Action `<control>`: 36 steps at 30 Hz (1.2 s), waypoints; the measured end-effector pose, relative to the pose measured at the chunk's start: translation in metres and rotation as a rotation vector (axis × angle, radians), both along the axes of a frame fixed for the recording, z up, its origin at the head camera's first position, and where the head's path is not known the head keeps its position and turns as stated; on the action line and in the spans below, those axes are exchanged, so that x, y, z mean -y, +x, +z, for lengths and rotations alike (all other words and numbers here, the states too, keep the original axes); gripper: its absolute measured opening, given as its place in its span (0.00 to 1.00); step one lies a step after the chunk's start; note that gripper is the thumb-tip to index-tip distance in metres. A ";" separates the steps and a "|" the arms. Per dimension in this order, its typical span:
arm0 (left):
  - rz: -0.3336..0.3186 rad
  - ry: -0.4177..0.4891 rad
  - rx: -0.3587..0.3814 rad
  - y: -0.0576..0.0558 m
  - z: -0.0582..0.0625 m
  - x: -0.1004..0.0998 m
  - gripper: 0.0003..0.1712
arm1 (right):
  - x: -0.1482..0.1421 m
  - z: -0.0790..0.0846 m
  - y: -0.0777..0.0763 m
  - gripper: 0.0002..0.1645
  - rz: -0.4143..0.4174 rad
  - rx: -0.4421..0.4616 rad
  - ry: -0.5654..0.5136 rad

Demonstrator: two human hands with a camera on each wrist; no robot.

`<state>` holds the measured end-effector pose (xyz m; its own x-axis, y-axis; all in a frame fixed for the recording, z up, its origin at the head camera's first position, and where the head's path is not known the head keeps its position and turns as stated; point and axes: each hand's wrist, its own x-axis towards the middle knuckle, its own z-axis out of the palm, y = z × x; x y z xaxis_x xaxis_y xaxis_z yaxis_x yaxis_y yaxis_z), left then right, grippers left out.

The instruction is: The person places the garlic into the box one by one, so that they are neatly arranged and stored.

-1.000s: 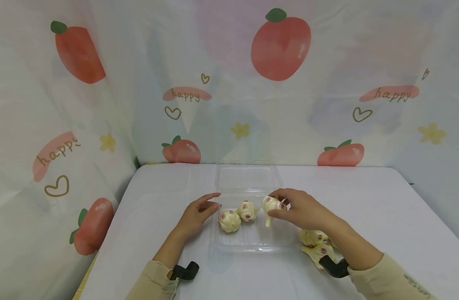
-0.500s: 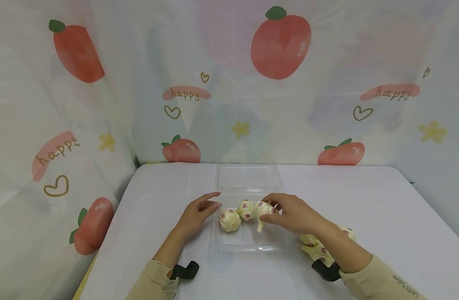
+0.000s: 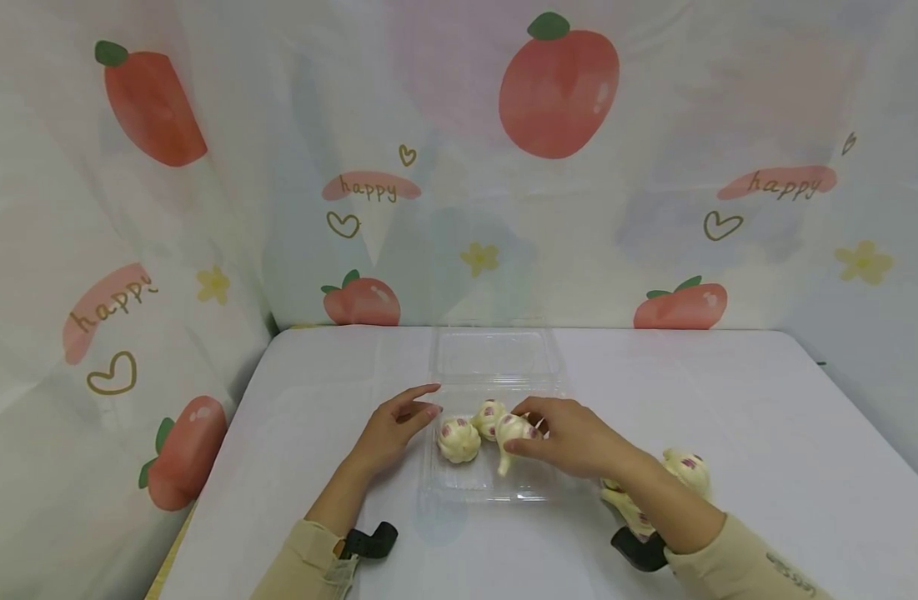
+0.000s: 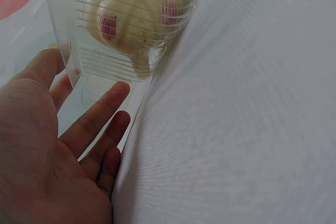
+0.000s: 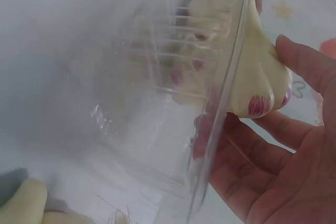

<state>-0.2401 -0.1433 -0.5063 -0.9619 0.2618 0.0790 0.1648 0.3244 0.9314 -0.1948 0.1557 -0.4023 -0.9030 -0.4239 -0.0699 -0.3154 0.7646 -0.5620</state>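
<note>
White tabletop [image 3: 316,367]: right hand [image 3: 574,435] pinches garlic bulb [image 3: 514,428] at its fingertips; left hand [image 3: 387,433] spread.

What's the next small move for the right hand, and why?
Probably lower the held garlic bulb slightly and release it: the right hand has it over the clear container, close to two bulbs lying inside, and the lid is folded back.
</note>
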 end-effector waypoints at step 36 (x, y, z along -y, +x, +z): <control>0.015 0.000 0.003 0.000 0.000 0.000 0.27 | 0.021 -0.015 0.007 0.25 -0.005 0.065 0.013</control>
<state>-0.2400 -0.1435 -0.5064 -0.9660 0.2471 0.0764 0.1574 0.3271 0.9318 -0.1878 0.1350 -0.4175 -0.8984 -0.4184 -0.1337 -0.2752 0.7735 -0.5710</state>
